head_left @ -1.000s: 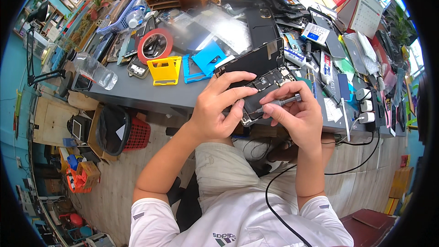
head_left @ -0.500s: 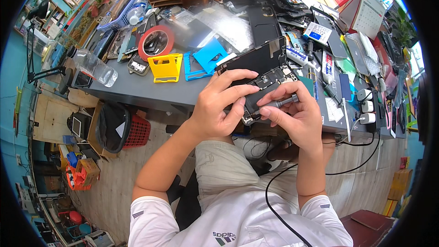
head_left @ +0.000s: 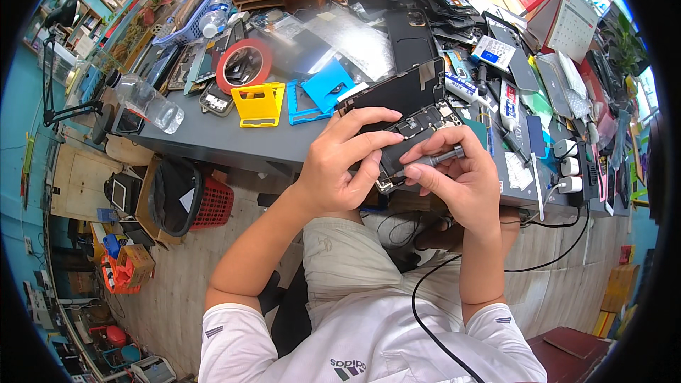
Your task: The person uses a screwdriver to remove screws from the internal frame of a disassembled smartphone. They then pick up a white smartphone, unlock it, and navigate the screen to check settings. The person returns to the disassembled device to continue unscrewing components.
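An opened smartphone is at the desk's front edge, its circuit boards and dark battery exposed. Its black screen panel stands folded up along the far side. My left hand is closed on the phone's left side, fingers reaching over the inner parts. In my right hand a slim grey screwdriver is pinched between thumb and fingers, lying slanted over the phone's lower right part. Its tip is hard to make out among the fingers. Left of the phone sit a blue phone stand and a yellow phone stand.
A roll of red tape and a clear plastic bottle are on the left of the desk. Tubes, loose phone parts and white chargers crowd the right. A black cable runs down across my lap.
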### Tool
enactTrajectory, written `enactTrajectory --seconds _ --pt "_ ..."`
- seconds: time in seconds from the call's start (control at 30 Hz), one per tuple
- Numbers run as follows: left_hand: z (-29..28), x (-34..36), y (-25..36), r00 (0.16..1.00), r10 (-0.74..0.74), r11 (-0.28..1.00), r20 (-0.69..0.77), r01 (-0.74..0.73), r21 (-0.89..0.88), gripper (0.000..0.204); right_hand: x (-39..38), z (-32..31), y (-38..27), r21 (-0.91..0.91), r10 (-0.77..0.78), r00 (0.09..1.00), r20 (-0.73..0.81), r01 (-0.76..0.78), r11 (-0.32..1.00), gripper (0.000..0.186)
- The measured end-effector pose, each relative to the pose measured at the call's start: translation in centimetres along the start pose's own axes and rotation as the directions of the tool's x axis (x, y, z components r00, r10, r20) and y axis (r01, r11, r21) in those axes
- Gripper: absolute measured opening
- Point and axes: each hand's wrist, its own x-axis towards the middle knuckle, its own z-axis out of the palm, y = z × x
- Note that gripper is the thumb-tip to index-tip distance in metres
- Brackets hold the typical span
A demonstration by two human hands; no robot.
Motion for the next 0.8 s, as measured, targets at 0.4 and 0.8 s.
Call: enactTrajectory --seconds 0.4,0.8 --pt "-0.23 -0.12 -0.05 0.999 -0.027 1.0 0.033 0.027 -0.015 0.037 -0.12 0.07 -0.03 0.115 0.008 0.996 -0.093 0.003 0.993 0.034" --pt "-0.33 -0.02 -0.13 0.999 -0.022 0.999 0.037 0.023 -0.026 0.036 0.0 -0.08 -0.57 -0.05 0.045 0.999 -0.006 -0.045 0.998 0.033"
